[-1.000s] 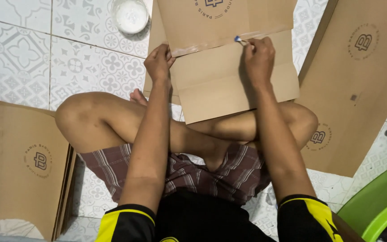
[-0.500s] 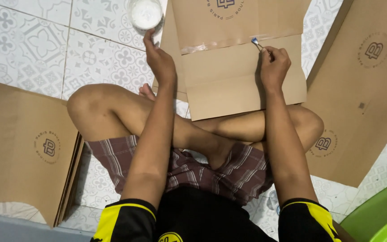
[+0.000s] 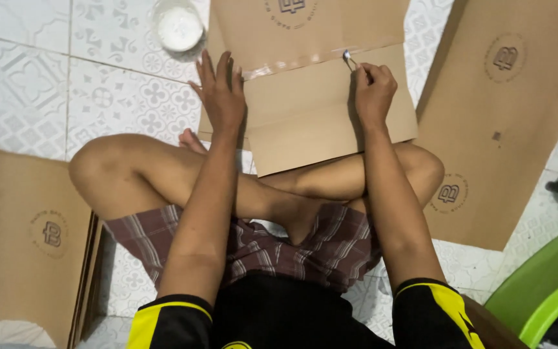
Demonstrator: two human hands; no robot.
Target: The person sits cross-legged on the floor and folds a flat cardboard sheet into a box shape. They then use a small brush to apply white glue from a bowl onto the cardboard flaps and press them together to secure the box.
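A person sits cross-legged on a patterned tile floor (image 3: 46, 84). A flat cardboard box (image 3: 321, 97) lies in the upper middle of the frame, with its near edge resting over the person's legs.

The left hand (image 3: 222, 97) lies flat on the left side of the box. Its fingers are spread wide and it grips nothing. It just presses down on the cardboard, near a shiny wet strip (image 3: 292, 63) that runs across the box along the edge of a flap.

The right hand (image 3: 372, 90) is on the right side of the box. Its fingers are curled tight around a small thin tool (image 3: 349, 59) with a pale tip. The tip touches the box at the right end of the shiny strip. The tool is too small to tell just what it is.

A round white tub (image 3: 177, 26) sits on the floor at the top of the frame, just left of the box. A stack of flat boxes (image 3: 27, 239) lies at the lower left. Another big flat box (image 3: 505, 110) lies on the right. A green plastic thing (image 3: 544, 284) shows in the lower right corner.
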